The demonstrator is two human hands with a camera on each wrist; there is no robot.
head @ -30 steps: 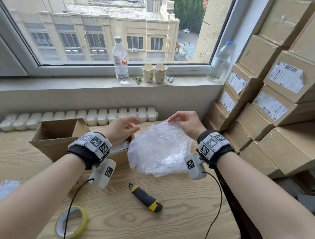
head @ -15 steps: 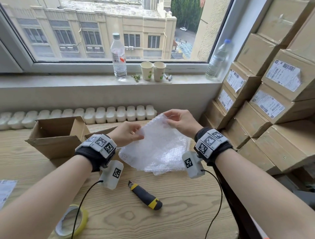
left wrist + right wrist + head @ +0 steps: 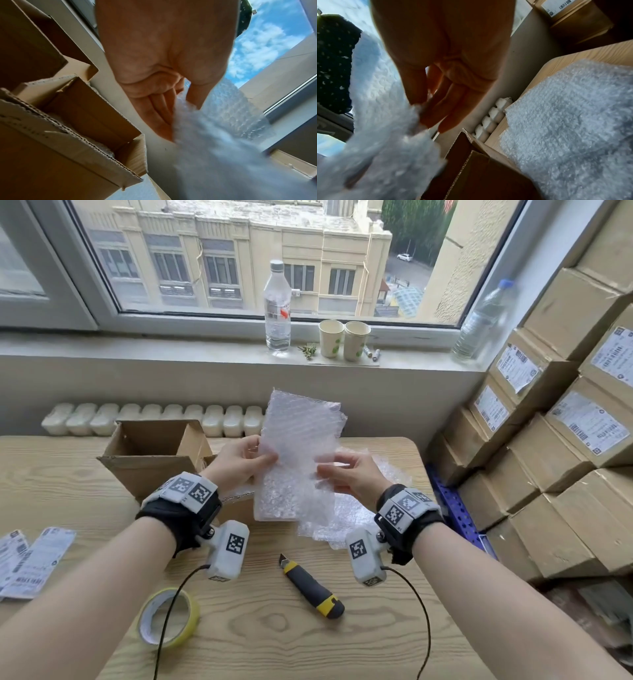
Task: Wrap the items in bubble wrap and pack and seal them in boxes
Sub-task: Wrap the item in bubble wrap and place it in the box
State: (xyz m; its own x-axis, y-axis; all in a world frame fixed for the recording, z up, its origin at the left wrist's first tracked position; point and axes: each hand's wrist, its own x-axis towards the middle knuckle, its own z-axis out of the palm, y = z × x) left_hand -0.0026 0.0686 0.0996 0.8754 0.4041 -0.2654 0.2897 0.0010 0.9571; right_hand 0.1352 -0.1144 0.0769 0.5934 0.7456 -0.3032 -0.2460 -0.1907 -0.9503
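Observation:
I hold a clear bubble wrap sheet (image 3: 298,440) upright above the wooden table (image 3: 260,628). My left hand (image 3: 239,465) pinches its left edge between thumb and fingers; the wrist view shows the bubble wrap sheet (image 3: 214,121) running past that left hand (image 3: 163,94). My right hand (image 3: 349,475) pinches the right edge, and the right wrist view shows the right hand (image 3: 436,94) gripping the sheet (image 3: 382,121). More bubble wrap (image 3: 356,518) lies flat on the table under my right hand. An open cardboard box (image 3: 150,453) stands behind my left hand.
A yellow-black utility knife (image 3: 313,589) and a tape roll (image 3: 169,616) lie near the front. Shipping labels (image 3: 30,563) sit at the left edge. Stacked labelled boxes (image 3: 555,440) fill the right side. White bottles (image 3: 154,419) line the back; bottles and cups stand on the sill.
Both hands have lifted one sheet off the pile and turned it upright. The left hand, free a second ago, now pinches the sheet's left edge.

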